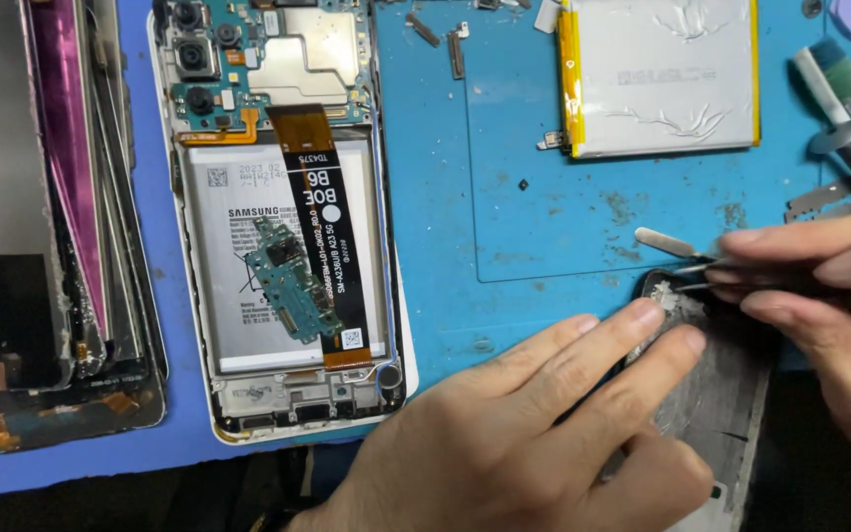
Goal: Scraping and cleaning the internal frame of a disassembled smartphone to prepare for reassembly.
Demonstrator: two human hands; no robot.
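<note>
My left hand lies flat at the bottom centre, fingers pressing on a dark, scuffed phone back cover at the lower right. My right hand comes in from the right edge and pinches metal tweezers, whose tips sit by whitish residue at the cover's top corner. An opened phone lies to the left, showing its battery, circuit board, camera modules and a black-and-orange flex cable, with a small green board loose on top.
A blue work mat covers the table. A loose silver battery with yellow edges lies at the top right. Stacked phone screens sit at the left. Screwdrivers and pens lie at the far right, small metal parts near the top.
</note>
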